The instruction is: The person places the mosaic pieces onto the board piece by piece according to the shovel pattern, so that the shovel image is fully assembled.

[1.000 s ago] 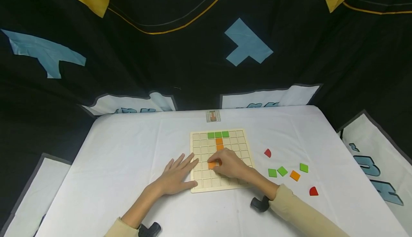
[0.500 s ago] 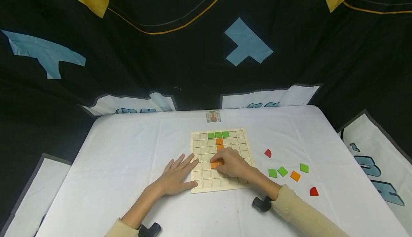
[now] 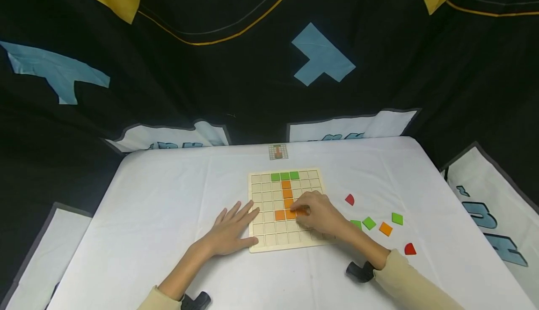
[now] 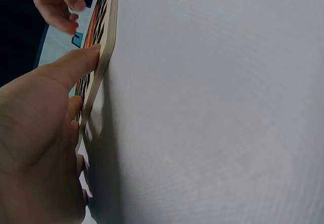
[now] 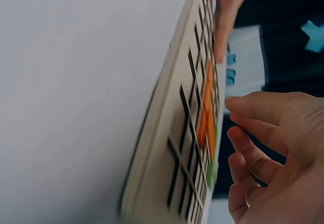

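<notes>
A pale wooden board marked with a grid lies on the white table. Green tiles form a short row at its far edge. Orange tiles run down from them in a column, with more orange tiles across its near end. My left hand lies flat with fingers spread, thumb and fingertips on the board's left edge. Over the board's right half is my right hand, its fingers beside the near orange row. The right wrist view shows its fingers loosely bent, nothing between them.
Loose on the table to the right are several green tiles, an orange tile and two red quarter-round pieces. Behind the board lies a small card with a grid picture. A dark curtain hangs behind the table.
My right hand first pinches an orange tile, setting it at the left of the near row, then lets go and shifts right. The left hand stays in place.
</notes>
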### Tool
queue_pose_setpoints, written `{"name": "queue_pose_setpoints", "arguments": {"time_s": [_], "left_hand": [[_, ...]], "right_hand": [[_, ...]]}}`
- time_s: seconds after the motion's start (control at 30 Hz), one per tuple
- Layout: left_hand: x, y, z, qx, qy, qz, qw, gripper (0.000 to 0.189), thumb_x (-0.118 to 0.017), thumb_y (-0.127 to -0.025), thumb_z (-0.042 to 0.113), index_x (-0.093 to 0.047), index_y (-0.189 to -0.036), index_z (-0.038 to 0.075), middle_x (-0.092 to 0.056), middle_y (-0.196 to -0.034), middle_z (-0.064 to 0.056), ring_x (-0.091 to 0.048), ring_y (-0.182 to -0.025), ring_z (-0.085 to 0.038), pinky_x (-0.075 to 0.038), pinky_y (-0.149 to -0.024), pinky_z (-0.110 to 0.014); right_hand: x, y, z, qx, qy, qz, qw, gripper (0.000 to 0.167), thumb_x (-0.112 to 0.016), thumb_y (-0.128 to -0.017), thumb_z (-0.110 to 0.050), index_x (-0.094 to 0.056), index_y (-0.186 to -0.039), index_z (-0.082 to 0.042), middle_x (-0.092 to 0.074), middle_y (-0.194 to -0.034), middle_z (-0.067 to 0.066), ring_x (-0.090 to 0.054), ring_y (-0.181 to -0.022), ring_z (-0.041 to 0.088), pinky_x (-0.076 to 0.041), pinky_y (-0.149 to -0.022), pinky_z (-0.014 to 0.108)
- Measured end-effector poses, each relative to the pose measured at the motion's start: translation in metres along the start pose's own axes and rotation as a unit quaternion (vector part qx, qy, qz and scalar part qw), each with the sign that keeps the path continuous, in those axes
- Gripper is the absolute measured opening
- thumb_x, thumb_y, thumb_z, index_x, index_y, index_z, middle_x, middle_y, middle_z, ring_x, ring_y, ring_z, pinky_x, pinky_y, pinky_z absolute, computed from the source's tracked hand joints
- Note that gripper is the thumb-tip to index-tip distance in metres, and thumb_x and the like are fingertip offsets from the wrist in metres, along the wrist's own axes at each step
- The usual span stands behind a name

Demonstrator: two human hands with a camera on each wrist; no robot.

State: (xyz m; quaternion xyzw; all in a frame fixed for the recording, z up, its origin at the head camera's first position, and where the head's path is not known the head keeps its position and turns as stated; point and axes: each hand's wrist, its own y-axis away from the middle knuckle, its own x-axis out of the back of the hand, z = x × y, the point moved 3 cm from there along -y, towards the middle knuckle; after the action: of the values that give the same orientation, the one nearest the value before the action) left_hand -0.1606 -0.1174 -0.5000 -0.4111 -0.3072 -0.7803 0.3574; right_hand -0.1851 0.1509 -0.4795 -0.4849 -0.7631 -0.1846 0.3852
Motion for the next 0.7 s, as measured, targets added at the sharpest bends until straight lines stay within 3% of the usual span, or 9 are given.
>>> {"name": "queue_pose_setpoints", "arguments": {"time_s": [0.27,0.43,0.7], "left_hand": [[-0.002,-0.001,-0.002,0.0,-0.005,0.003,1.0,0.078,-0.058,-0.095,0.054,-0.033,-0.157,0.015,-0.017,-0.165,-0.009,-0.005,-0.15,-0.038,-0.003,-0.114,-0.065],[-0.002,-0.002,-0.002,0.003,0.0,0.004,1.0,0.078,-0.059,-0.095,0.053,-0.034,-0.157,0.014,-0.017,-0.165,-0.009,-0.005,-0.151,-0.037,-0.002,-0.114,-0.065],[-0.001,0.0,-0.001,0.006,0.003,0.003,1.0,0.078,-0.059,-0.095,0.053,-0.034,-0.157,0.014,-0.016,-0.165,-0.008,-0.005,-0.151,-0.037,-0.001,-0.115,-0.064]], "right_hand": [[0.04,0.036,0.025,-0.052,-0.022,0.056,0.9969,0.024,-0.077,-0.085,-0.006,-0.076,-0.108,-0.009,-0.07,-0.109,-0.003,-0.059,-0.111,0.028,-0.042,-0.098,0.052],[0.063,0.063,0.041,-0.107,-0.028,0.089,0.9898,0.025,-0.077,-0.085,-0.006,-0.075,-0.11,-0.007,-0.069,-0.114,0.005,-0.059,-0.114,0.033,-0.047,-0.094,0.053],[0.086,0.104,0.063,-0.16,-0.003,0.123,0.9793,0.029,-0.078,-0.087,-0.012,-0.073,-0.115,-0.006,-0.068,-0.118,0.013,-0.06,-0.108,0.033,-0.049,-0.087,0.053]]}}
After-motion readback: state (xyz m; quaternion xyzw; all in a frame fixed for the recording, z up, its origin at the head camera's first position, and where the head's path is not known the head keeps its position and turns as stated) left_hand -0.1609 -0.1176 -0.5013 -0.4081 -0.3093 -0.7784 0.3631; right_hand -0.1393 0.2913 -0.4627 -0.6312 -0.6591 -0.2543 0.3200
